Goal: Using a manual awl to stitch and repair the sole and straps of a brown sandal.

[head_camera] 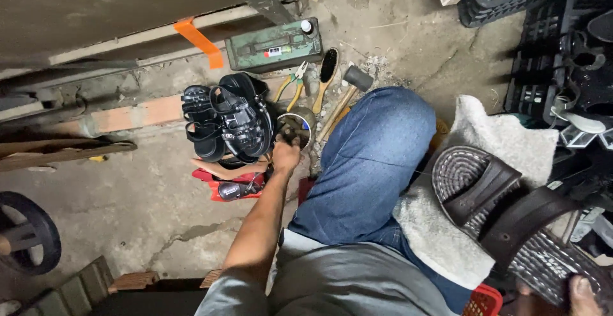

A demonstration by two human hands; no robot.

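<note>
One brown sandal (511, 220) lies gripped by the right hand (575, 293); left hand (285, 153) fingers reach into one tin (305, 121), grasp unclear.

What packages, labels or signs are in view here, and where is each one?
Green rectangular metal tin: lies flat by the wall at top centre, small red-and-white label on its face, white cap at its right end.
Round open tin can: on the floor, left hand reaching into it.
No signs or screens.
</note>
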